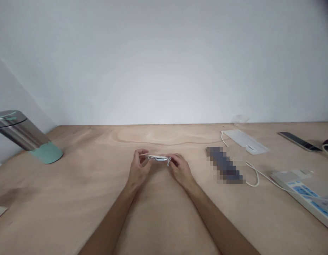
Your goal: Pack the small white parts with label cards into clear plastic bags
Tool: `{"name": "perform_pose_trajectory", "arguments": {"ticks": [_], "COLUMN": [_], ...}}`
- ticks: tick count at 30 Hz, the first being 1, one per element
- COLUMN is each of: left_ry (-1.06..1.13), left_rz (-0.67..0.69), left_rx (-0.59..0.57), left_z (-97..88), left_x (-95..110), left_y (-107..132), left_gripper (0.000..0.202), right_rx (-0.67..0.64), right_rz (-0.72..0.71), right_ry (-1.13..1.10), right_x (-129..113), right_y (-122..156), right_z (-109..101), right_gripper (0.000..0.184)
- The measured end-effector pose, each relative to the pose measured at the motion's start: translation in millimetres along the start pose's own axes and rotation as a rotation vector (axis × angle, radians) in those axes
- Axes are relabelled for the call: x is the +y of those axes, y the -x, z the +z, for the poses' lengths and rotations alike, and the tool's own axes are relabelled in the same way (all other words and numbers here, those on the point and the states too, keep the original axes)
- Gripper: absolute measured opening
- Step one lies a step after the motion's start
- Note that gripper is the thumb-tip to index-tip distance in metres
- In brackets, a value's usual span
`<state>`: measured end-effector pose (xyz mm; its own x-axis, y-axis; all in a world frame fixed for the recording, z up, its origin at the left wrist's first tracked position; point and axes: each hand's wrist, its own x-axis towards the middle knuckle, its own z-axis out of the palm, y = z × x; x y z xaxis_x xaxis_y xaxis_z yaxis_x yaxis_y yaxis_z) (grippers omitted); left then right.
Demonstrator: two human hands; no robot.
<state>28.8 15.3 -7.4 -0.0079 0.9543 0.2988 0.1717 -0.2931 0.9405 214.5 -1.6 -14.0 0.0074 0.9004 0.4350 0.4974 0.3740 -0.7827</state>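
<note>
Near the middle of the wooden table [81,198], both my hands grip a thin, flat, whitish packet-like thing [159,158] seen almost edge-on. My left hand [139,169] pinches its left end between thumb and fingers. At the other end, my right hand [180,170] closes on it with curled fingertips. A thin pale loop or cord hangs at its right side, close to my right fingers. Its surface is shiny in places, and its exact kind is too small to make out.
A steel tumbler with a green base [36,141] stands at the left. To the right lie a blurred-out dark object [225,165], a white cable [255,177], a white sheet-like sleeve [240,139], a phone [299,141] and a white power strip [307,194]. A wall [158,63] rises behind.
</note>
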Motion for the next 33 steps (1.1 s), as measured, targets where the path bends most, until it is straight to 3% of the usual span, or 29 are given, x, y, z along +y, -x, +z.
{"name": "perform_pose_trajectory", "arguments": {"ticks": [11,19,26,33], "left_ry": [0.013,-0.004,-0.038,-0.179], "left_rz": [-0.025,-0.031,-0.034,0.011], "left_rx": [0.046,0.058,0.022,-0.044], "left_z": [0.4,0.5,0.6,-2.1], "left_x": [-3.1,-2.2,-0.7,-0.5], "left_y": [-3.3,-3.5,-3.5,-3.3], "left_gripper": [0.023,0.025,0.027,0.02], "right_rx": [-0.002,-0.008,0.036,0.03], "right_rz": [0.125,0.135,0.24,0.267], "right_ry": [-0.082,-0.16,-0.271,-0.207], "right_x": [5.2,0.3,3.6,2.5], "right_y": [1.7,2.2,1.6,2.2], "right_z": [2.7,1.4,3.9,2.2], "right_gripper": [0.021,0.023,0.025,0.036]}}
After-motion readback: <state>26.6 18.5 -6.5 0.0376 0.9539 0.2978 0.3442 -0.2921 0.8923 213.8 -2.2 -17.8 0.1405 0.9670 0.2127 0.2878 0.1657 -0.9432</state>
